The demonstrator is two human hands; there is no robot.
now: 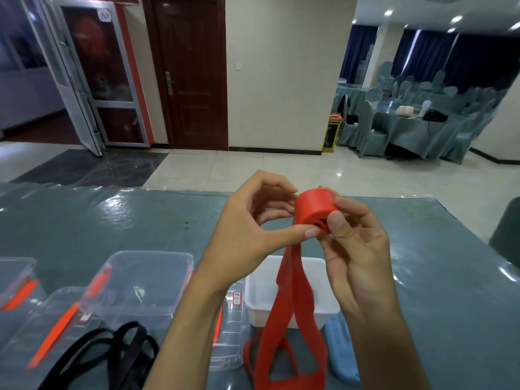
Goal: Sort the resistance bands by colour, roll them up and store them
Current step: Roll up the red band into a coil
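Red band (289, 313): upper part wound into a tight roll (316, 212), held in the air above the table (112, 220); rest hangs down in two flat strips over the white tub (259, 299), tail looped on the tabletop near the bottom edge. L hand (247, 226): thumb and fingertips pinch the roll's left side, thumb at its open end. R hand (354, 243): fingers curled round the roll's right side, thumb pressed on the end face. Both clamped on the band. Black bands (123, 353) in a loose heap, bottom left. Blue band (342, 350) flat just right of the tub. Clear lidded box (140, 282) left of the L wrist, more clear containers w/ orange clips further left.
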